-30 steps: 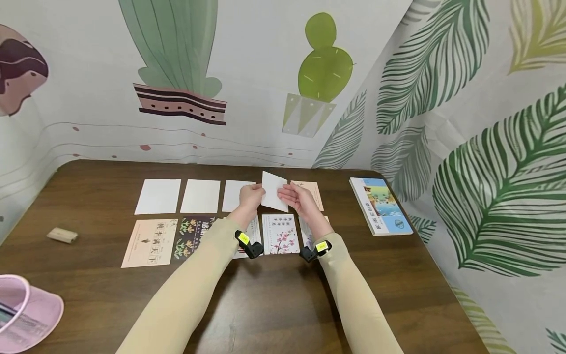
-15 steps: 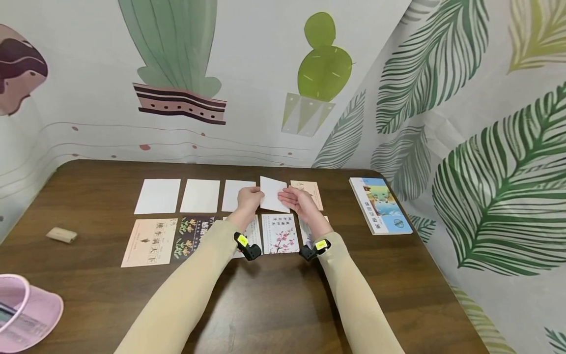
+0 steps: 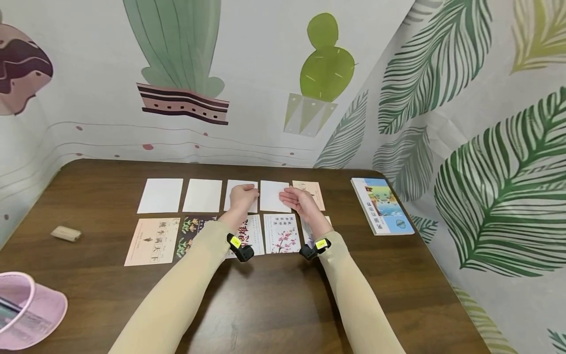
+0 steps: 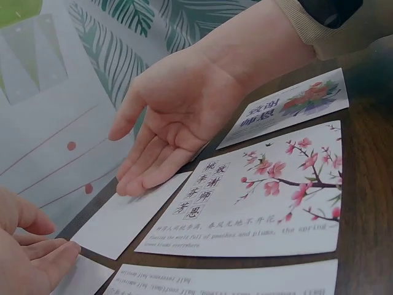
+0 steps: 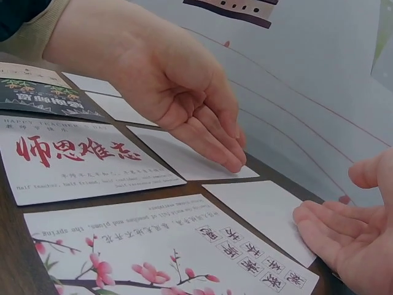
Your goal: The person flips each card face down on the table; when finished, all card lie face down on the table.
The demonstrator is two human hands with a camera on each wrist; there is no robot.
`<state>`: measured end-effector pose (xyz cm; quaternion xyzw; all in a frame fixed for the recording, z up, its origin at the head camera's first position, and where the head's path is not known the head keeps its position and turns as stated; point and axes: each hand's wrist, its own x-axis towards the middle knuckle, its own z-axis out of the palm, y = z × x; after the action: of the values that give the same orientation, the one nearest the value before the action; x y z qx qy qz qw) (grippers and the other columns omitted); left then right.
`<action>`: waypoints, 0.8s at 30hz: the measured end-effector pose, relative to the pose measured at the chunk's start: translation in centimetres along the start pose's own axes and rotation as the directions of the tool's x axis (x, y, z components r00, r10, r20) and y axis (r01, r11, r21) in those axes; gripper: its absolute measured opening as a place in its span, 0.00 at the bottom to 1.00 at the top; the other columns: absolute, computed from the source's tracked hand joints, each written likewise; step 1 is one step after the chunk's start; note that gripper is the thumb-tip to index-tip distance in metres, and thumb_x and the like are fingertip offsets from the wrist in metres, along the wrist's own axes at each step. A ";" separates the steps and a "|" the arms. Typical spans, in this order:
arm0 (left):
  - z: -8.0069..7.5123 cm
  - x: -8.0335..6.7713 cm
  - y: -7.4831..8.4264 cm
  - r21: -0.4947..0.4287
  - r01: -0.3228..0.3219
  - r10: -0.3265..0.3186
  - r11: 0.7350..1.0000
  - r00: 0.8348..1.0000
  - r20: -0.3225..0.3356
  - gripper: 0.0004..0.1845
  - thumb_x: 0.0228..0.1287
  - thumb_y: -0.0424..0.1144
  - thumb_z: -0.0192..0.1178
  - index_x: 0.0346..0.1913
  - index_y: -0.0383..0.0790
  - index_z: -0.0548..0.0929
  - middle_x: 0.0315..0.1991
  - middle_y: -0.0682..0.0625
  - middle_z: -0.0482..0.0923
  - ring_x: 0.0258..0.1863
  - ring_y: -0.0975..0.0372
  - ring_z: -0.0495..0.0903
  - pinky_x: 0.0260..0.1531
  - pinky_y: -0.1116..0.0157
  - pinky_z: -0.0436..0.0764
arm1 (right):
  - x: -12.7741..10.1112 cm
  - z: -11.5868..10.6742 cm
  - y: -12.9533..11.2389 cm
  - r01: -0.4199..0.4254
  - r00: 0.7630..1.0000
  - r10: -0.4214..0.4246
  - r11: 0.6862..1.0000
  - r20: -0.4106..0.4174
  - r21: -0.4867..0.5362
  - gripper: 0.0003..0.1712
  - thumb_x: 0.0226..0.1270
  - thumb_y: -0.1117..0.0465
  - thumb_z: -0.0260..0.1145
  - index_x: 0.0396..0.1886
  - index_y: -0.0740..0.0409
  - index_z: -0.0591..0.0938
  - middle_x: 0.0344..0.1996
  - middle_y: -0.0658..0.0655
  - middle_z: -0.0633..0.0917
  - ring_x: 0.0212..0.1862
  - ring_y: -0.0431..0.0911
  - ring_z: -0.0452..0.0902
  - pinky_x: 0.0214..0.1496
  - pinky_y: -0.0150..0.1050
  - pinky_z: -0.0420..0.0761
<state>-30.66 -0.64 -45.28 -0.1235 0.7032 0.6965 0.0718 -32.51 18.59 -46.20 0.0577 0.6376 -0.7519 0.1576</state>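
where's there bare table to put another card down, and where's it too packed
Bare wood runs along the near edge of the table around both sleeves, and at left between the small tan block and the cards. The two card rows by the book are packed.

Table: dark brown wood (image 3: 274, 305), rounded corners.
Back wall: pale curtain (image 3: 247, 73), cactus prints.
Right wall: cloth (image 3: 486, 147), green fern leaves.

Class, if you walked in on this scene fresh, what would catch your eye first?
Two rows of cards on the dark table: blank white ones behind, printed ones in front, the plum-blossom card brightest. Both hands, left hand and right hand, flank the fourth white card. A book lies far right.
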 end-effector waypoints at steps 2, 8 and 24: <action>-0.1 0.0 0.0 -0.021 -0.002 0.003 1.000 1.000 0.018 0.23 0.69 0.30 0.52 0.65 0.28 0.71 0.63 0.35 0.73 0.63 0.49 0.75 0.64 0.59 0.75 | -0.1 -0.1 -0.1 0.011 1.000 -0.011 1.000 -0.004 0.002 0.26 0.78 0.62 0.47 0.67 0.77 0.66 0.62 0.74 0.73 0.42 0.40 0.85 0.53 0.30 0.83; 0.2 0.0 0.3 -0.048 -0.038 0.042 0.998 0.994 0.097 0.23 0.70 0.30 0.52 0.66 0.28 0.71 0.63 0.36 0.73 0.63 0.49 0.75 0.64 0.62 0.76 | -0.5 -0.6 -0.5 0.044 0.999 -0.044 0.999 -0.030 0.007 0.26 0.79 0.61 0.48 0.68 0.75 0.66 0.59 0.71 0.78 0.40 0.38 0.85 0.51 0.28 0.83; 5.2 0.7 0.6 0.002 -0.088 0.077 0.996 0.885 0.459 0.31 0.72 0.33 0.50 0.75 0.32 0.56 0.73 0.38 0.61 0.73 0.49 0.61 0.74 0.56 0.62 | -2.8 -8.2 -2.9 0.053 0.981 -0.073 0.992 -0.178 -0.115 0.27 0.78 0.64 0.48 0.70 0.75 0.62 0.55 0.69 0.81 0.50 0.45 0.84 0.58 0.32 0.81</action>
<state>-31.83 4.46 -44.95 0.0752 0.6786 0.7005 0.2077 -31.66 27.49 -44.17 0.0970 0.6910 -0.7121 0.0776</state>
